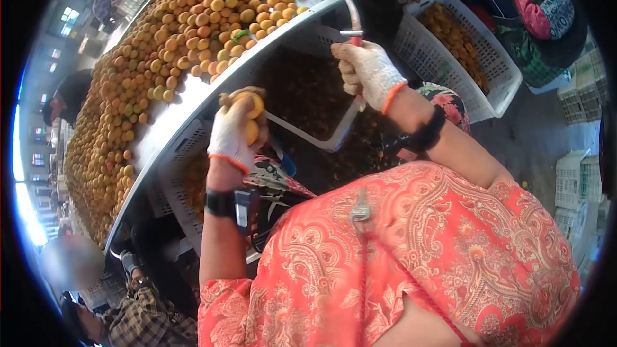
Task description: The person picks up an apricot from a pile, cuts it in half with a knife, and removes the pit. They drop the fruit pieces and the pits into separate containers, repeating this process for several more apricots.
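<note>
My left hand (230, 133), in a white glove with an orange cuff, is closed around yellow-orange apricots (252, 131); how many it holds is partly hidden by the fingers. My right hand (373, 72), gloved the same way, is wrapped round the red handle of a curved knife (353, 15). The blade points up and away from me, apart from the fruit. Beyond my left hand, many whole apricots (212, 9) are heaped on a metal table. Below and between my hands sits a white-rimmed crate (334, 140) with dark contents.
The table's curved metal rim (193, 104) runs between me and the heap. At the right stands a white crate (504, 87) of orange fruit pieces, near a person in a pink sleeve (531, 13). Another person in a checked shirt (144, 315) is at lower left. Stacked crates (571, 180) stand far right.
</note>
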`<state>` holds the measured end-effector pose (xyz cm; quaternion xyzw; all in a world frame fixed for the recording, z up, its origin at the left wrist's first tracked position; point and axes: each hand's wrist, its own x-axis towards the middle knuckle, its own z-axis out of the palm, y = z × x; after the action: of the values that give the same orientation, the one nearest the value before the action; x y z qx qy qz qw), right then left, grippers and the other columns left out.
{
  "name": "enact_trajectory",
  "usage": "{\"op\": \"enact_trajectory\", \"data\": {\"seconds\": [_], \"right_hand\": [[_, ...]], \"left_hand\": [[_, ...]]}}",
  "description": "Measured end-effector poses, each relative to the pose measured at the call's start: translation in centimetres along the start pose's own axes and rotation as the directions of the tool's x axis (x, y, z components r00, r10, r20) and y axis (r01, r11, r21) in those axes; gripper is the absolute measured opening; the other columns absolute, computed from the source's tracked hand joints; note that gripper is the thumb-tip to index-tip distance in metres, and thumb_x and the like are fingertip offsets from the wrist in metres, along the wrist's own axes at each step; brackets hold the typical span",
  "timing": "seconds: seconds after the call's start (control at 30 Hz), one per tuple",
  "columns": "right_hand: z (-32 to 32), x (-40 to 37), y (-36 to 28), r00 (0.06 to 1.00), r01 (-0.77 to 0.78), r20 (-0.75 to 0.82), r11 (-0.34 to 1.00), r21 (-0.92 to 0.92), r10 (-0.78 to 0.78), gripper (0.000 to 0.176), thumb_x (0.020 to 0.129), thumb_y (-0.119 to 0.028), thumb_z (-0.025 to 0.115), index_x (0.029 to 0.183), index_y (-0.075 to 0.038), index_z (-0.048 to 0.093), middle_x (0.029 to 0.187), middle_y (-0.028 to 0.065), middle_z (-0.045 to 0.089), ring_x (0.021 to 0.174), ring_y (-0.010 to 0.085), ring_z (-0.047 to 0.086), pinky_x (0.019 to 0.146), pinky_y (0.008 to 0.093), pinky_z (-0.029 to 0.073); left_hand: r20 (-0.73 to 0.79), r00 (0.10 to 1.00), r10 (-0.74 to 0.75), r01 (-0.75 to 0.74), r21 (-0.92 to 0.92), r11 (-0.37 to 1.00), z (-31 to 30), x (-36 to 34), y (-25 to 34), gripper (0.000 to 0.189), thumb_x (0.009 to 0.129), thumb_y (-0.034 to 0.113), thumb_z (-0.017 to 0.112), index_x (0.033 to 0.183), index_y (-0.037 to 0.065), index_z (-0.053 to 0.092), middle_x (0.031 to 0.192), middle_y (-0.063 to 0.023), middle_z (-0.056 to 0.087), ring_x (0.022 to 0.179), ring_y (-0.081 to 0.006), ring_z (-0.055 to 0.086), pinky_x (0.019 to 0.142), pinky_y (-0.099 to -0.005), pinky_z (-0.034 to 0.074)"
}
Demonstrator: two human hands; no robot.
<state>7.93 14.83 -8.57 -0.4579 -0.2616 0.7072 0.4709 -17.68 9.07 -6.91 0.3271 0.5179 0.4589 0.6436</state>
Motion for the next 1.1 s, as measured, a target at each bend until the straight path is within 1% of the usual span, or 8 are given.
{"op": "enact_trajectory", "data": {"seconds": [0.17,0.37,0.57,0.7,0.77,0.83,0.9,1.1], "right_hand": [[-0.1,-0.6,0.2,0.998,-0.051,0.032,0.999,0.016,0.051,0.02,0.094,-0.018,0.066,0.081,-0.015,0.05,0.058,-0.0085,0.039,0.04,0.0039,0.03,0.039,0.0246,0.022],[-0.3,0.3,1.5,0.988,-0.114,0.108,0.993,0.007,0.113,0.019,0.093,-0.02,0.067,0.083,-0.015,0.052,0.059,-0.0086,0.038,0.044,0.0038,0.03,0.042,0.024,0.024],[1.6,-0.1,2.0,0.981,-0.147,0.117,0.987,-0.065,0.154,0.019,0.095,-0.02,0.065,0.083,-0.014,0.052,0.059,-0.008,0.038,0.043,0.0042,0.029,0.041,0.0239,0.022],[4.8,-2.5,1.8,0.945,0.077,0.326,0.948,-0.308,0.029,0.018,0.097,-0.024,0.064,0.088,-0.012,0.054,0.06,-0.0084,0.038,0.042,0.0031,0.03,0.038,0.0234,0.026],[7.1,-4.4,1.6,0.897,0.256,0.441,0.86,-0.441,-0.041,0.018,0.096,-0.025,0.065,0.097,-0.009,0.058,0.067,-0.0054,0.047,0.051,0.0031,0.041,0.045,0.0222,0.034],[9.1,-5.5,2.4,0.783,0.572,0.581,0.625,-0.531,-0.223,0.022,0.095,-0.023,0.067,0.108,-0.006,0.06,0.079,-0.0021,0.057,0.067,0.0042,0.049,0.058,0.0217,0.041],[10.0,-6.1,3.7,0.749,0.619,0.614,0.596,-0.512,-0.25,0.021,0.094,-0.014,0.067,0.111,-0.004,0.061,0.088,-0.0019,0.061,0.078,0.005,0.053,0.069,0.0222,0.046],[7.5,-3.4,5.1,0.853,0.441,0.459,0.812,-0.383,-0.247,0.007,0.094,-0.011,0.065,0.099,-0.009,0.061,0.075,-0.0056,0.057,0.055,0.0003,0.046,0.046,0.0166,0.034]], "left_hand": [[-0.566,0.82,0.083,-0.058,0.062,0.996,-10.5,-5.7,1.3,0.015,0.094,0.017,0.062,0.107,0.015,0.057,0.083,-0.0009,0.06,0.065,-0.0105,0.058,0.048,-0.0209,0.045],[-0.681,0.685,0.26,-0.233,0.133,0.963,-15.3,-9.8,0.6,0.027,0.094,0.015,0.061,0.121,0.014,0.064,0.08,0.0013,0.057,0.062,-0.0078,0.054,0.045,-0.0199,0.039],[-0.541,0.799,0.261,-0.299,0.019,0.954,-13.4,-11.1,1.1,0.029,0.096,0.013,0.057,0.125,0.01,0.06,0.081,-0.0023,0.06,0.063,-0.0089,0.055,0.045,-0.0198,0.038],[-0.507,0.83,0.233,-0.221,0.083,0.972,-9.0,-9.7,0.6,0.016,0.095,0.021,0.062,0.106,0.011,0.067,0.087,0.0007,0.063,0.064,-0.0093,0.058,0.049,-0.023,0.044],[-0.316,0.938,0.139,0.005,0.414,0.91,-5.7,-8.5,0.3,0.013,0.095,0.024,0.063,0.095,0.012,0.067,0.079,0.0028,0.063,0.062,-0.0081,0.056,0.051,-0.0261,0.044],[-0.15,0.92,0.363,-0.119,0.775,0.621,-1.3,-6.6,-0.1,0.024,0.09,0.025,0.061,0.096,0.002,0.066,0.079,-0.0161,0.069,0.072,-0.0304,0.068,0.066,-0.0407,0.053],[-0.035,0.927,0.373,-0.196,0.803,0.563,1.1,-4.6,-1.9,0.026,0.086,0.021,0.06,0.101,0.001,0.065,0.088,-0.0247,0.068,0.086,-0.0396,0.069,0.076,-0.0443,0.053],[-0.002,0.859,0.512,-0.35,0.727,0.59,1.3,-8.1,0.0,0.027,0.086,0.018,0.063,0.106,0.001,0.065,0.088,-0.0234,0.069,0.087,-0.0374,0.07,0.076,-0.0403,0.054]]}}
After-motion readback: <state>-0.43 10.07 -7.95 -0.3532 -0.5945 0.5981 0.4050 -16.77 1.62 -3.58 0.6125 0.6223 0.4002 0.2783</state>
